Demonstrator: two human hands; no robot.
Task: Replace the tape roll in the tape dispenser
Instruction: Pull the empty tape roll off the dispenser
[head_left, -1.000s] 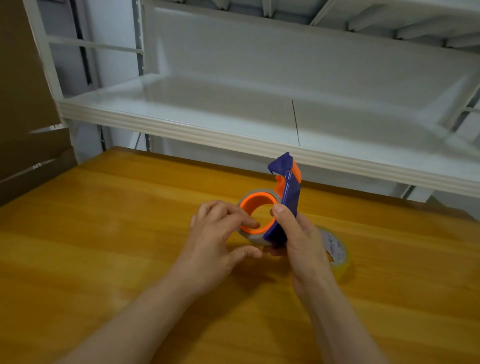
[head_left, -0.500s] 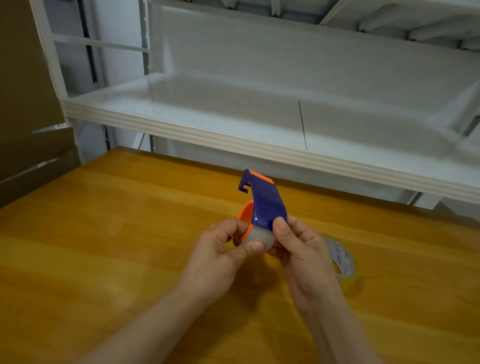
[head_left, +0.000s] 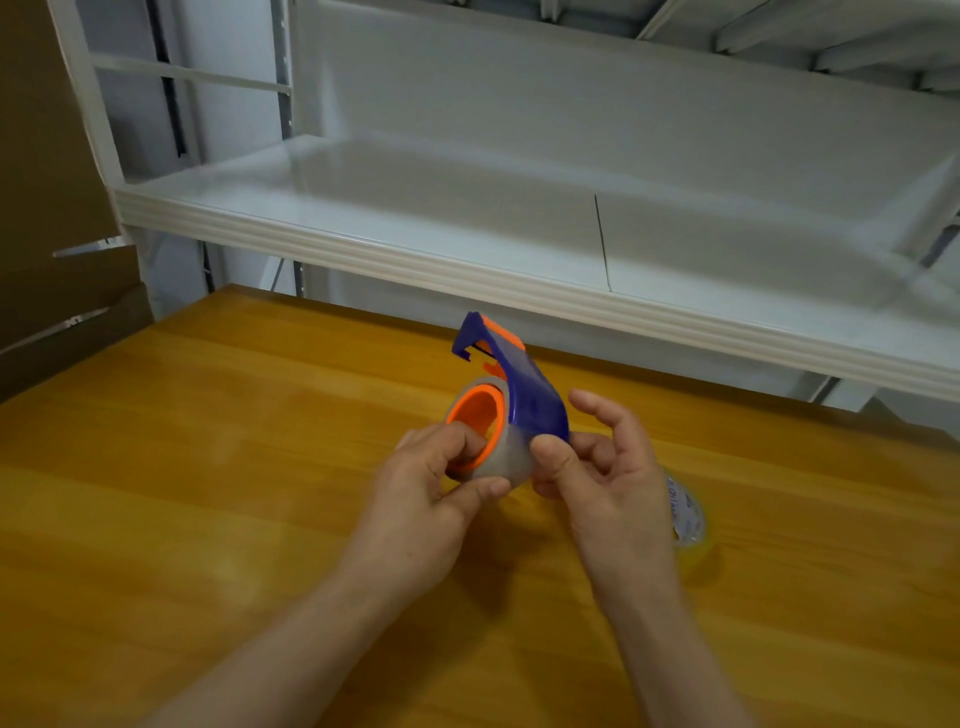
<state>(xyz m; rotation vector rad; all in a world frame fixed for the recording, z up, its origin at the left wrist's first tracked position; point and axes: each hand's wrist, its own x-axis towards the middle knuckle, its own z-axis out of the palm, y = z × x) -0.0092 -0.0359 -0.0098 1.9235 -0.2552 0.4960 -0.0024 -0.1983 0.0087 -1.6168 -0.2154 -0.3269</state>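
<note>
A blue tape dispenser (head_left: 530, 395) with orange trim is held above the wooden table (head_left: 208, 467), its cutter end pointing up and away. A nearly used-up clear roll (head_left: 506, 460) sits on its orange hub (head_left: 480, 421). My left hand (head_left: 436, 493) pinches that roll, with fingers inside the hub and the thumb under the roll. My right hand (head_left: 597, 473) holds the dispenser body, its thumb pressed against the roll's side and its index finger lifted. A second, yellowish tape roll (head_left: 688, 525) lies on the table behind my right hand, partly hidden.
A white metal shelf (head_left: 467, 260) overhangs the table's far edge, close above the dispenser. Brown cardboard (head_left: 47, 208) stands at the left.
The dispenser has tilted so the hub faces left and toward me. My left fingers have moved into the hub. My right index finger has lifted off.
</note>
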